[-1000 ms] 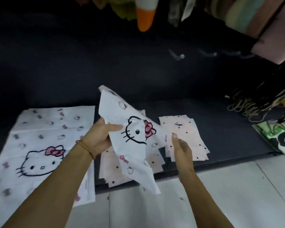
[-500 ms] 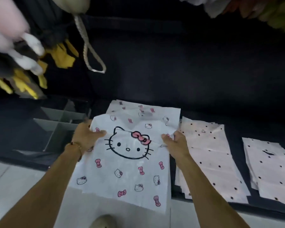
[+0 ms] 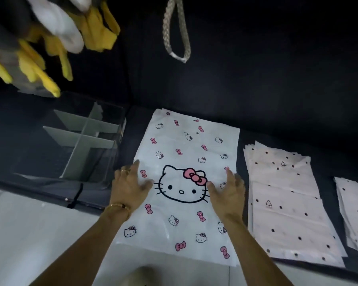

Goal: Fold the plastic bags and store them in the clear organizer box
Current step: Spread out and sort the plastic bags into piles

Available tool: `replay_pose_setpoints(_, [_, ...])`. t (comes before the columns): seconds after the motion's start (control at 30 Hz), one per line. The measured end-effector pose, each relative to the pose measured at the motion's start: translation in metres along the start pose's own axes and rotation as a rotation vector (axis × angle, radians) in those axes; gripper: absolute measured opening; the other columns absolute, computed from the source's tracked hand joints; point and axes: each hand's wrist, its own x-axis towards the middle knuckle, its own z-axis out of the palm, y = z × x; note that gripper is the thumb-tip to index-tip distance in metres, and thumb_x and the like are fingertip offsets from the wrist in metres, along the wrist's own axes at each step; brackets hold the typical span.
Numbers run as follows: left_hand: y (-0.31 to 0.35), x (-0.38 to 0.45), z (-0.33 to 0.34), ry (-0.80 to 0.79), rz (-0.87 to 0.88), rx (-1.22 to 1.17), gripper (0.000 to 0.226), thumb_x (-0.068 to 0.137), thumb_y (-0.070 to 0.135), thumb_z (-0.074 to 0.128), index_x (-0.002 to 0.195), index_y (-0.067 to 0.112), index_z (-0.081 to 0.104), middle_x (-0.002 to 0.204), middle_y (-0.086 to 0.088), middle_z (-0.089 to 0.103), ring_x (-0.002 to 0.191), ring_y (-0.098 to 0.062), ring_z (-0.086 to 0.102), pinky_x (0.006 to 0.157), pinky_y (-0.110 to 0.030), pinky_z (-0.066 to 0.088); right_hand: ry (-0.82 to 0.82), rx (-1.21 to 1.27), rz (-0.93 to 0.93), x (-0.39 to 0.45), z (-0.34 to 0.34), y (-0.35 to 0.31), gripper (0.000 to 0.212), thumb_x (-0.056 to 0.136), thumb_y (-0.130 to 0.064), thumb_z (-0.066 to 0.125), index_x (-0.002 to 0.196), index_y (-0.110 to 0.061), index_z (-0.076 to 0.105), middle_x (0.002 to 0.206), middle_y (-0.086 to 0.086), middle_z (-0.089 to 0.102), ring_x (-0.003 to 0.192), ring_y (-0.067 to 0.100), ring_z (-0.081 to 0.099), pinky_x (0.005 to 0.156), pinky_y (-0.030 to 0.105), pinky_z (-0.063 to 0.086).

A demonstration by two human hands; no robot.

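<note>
**Desk:** What fills the frame, biggest first?

**Photographer:** A dark mat [image 3: 256, 96] runs across the far side, its near edge meeting a pale tiled floor [image 3: 29, 234]. On it, a white cat-print bag [image 3: 186, 145] lies flat between the two hands, long axis running away from the person. The cat's face is upright to the wearer, ears toward the far end; the bag's near end hangs past the mat's edge over the floor.

**Desk:** And beside it?

**Photographer:** Just beyond the right hand, a stack of pale dotted bags [image 3: 285, 205], with a second stack [image 3: 355, 213] further out at the frame edge. Outward of the left hand stands the clear organizer box [image 3: 87, 139], its grey dividers forming a cross; what its compartments hold cannot be made out.

**Desk:** The hands?

**Photographer:** Left hand [image 3: 130, 186] is spread open, palm down at the bag's left edge beside the cat's face, gripping nothing; a ring and a beaded bracelet [image 3: 118, 206] show. Right hand [image 3: 227, 193] is likewise open and flat at the right edge, fingers pointing away.

**Desk:** Above them?

**Photographer:** Blurred yellow and white gloves [image 3: 56, 38] hang up past the left hand; a braided rope loop [image 3: 177, 32] dangles above the bag.
</note>
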Motion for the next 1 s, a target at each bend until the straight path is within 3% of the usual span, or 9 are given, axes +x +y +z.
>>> replay_pose_setpoints(0.13, [0.003,0.003,0.003,-0.026,0.072,0.061,0.069,0.084,0.037,0.065,0.141,0.012,0.036,0.133,-0.018,0.042,0.118,-0.034,0.035,0.096,-0.044,0.039,-0.068,-0.077,-0.061,0.003,0.000,0.003,0.065,0.090,-0.032,0.059,0.146,-0.013,0.033,0.151,0.012,0.031,0.136,0.029,0.032,0.107,0.044,0.035])
replay_pose_setpoints(0.23, [0.012,-0.005,-0.001,0.017,0.059,0.144,0.066,0.081,0.033,0.067,0.136,0.009,0.041,0.136,-0.021,0.043,0.121,-0.039,0.037,0.093,-0.051,0.040,-0.007,-0.159,-0.136,-0.003,-0.019,0.012,0.054,0.090,-0.027,0.058,0.139,-0.010,0.043,0.143,0.013,0.041,0.128,0.031,0.041,0.099,0.045,0.042])
replay_pose_setpoints(0.33, [0.040,-0.027,0.002,0.114,0.183,0.069,0.059,0.081,0.026,0.068,0.132,0.004,0.048,0.139,-0.022,0.042,0.128,-0.040,0.034,0.098,-0.054,0.036,0.064,-0.298,-0.178,-0.020,-0.042,0.041,0.051,0.089,-0.029,0.060,0.135,-0.010,0.048,0.145,0.015,0.042,0.135,0.032,0.036,0.105,0.049,0.034])
replay_pose_setpoints(0.43, [0.093,-0.060,0.023,0.065,0.411,-0.150,0.051,0.084,0.022,0.065,0.130,0.006,0.051,0.137,-0.015,0.045,0.126,-0.032,0.041,0.093,-0.045,0.046,0.101,-0.267,-0.023,-0.026,-0.070,0.088,0.053,0.091,-0.032,0.058,0.138,-0.010,0.044,0.146,0.015,0.040,0.137,0.032,0.033,0.109,0.049,0.031])
replay_pose_setpoints(0.53, [0.154,-0.093,0.056,-0.087,0.536,-0.265,0.049,0.089,0.026,0.059,0.135,0.014,0.046,0.141,-0.007,0.040,0.126,-0.022,0.043,0.095,-0.036,0.048,0.150,-0.281,0.109,-0.022,-0.111,0.144,0.051,0.094,-0.029,0.052,0.141,-0.013,0.040,0.148,0.014,0.036,0.137,0.032,0.030,0.109,0.050,0.030])
replay_pose_setpoints(0.67, [0.219,-0.120,0.108,-0.280,0.638,-0.141,0.058,0.092,0.038,0.052,0.144,0.025,0.030,0.151,-0.002,0.022,0.136,-0.024,0.031,0.108,-0.035,0.038,0.111,-0.536,0.067,-0.003,-0.165,0.217,0.048,0.098,-0.031,0.043,0.145,-0.025,0.037,0.155,0.014,0.025,0.143,0.034,0.018,0.112,0.053,0.024])
replay_pose_setpoints(0.8, [0.247,-0.114,0.145,-0.320,0.571,0.106,0.070,0.090,0.055,0.044,0.149,0.036,0.010,0.158,-0.007,-0.002,0.143,-0.043,-0.003,0.116,-0.049,0.007,-0.057,-0.695,-0.029,0.034,-0.187,0.264,0.048,0.100,-0.046,0.028,0.147,-0.038,0.028,0.160,0.005,0.007,0.147,0.031,0.000,0.115,0.055,0.007])
replay_pose_setpoints(0.87, [0.253,-0.108,0.159,-0.284,0.556,0.159,0.072,0.088,0.059,0.043,0.149,0.036,0.012,0.158,-0.010,-0.003,0.141,-0.047,-0.008,0.114,-0.052,0.002,-0.109,-0.666,-0.051,0.048,-0.190,0.281,0.049,0.099,-0.050,0.025,0.147,-0.040,0.026,0.161,0.003,0.006,0.147,0.030,0.001,0.115,0.057,0.007])
replay_pose_setpoints(1.0, [0.264,-0.113,0.179,-0.225,0.593,0.156,0.065,0.086,0.056,0.049,0.143,0.030,0.034,0.153,-0.010,0.014,0.141,-0.047,-0.006,0.116,-0.054,0.006,-0.091,-0.582,0.030,0.063,-0.210,0.318,0.047,0.101,-0.047,0.022,0.147,-0.041,0.025,0.159,0.004,0.014,0.145,0.030,0.011,0.113,0.056,0.019])
